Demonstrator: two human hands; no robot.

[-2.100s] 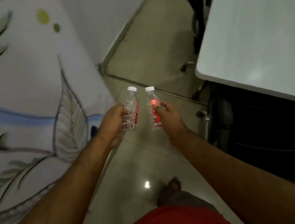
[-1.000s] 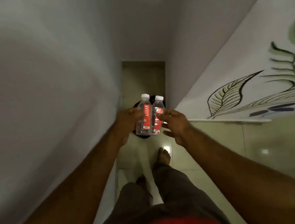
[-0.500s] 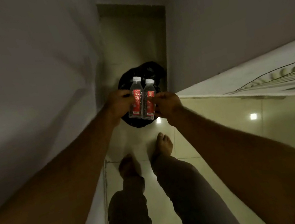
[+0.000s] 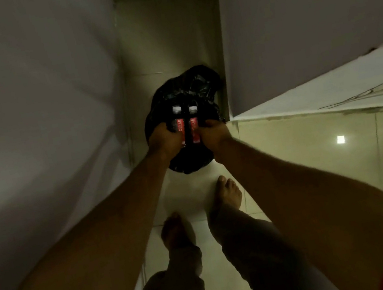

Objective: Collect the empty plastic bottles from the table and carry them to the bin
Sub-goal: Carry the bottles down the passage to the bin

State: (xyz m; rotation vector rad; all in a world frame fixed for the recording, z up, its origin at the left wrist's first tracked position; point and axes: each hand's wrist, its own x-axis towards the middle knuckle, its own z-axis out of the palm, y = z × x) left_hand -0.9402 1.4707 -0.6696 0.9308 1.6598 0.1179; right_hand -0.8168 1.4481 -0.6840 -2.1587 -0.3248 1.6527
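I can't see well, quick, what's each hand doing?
Left hand: closed on the left bottle.
Right hand: closed on the right bottle.

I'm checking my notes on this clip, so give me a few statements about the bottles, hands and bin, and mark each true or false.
1. Each hand holds one bottle: left hand the left bottle, right hand the right bottle. True.
2. The bottles have blue labels. False: red.
3. Both bottles are over the black-bagged bin. True.
4. The caps are off. False: both wear white caps.
5. The person wears shoes. False: barefoot.
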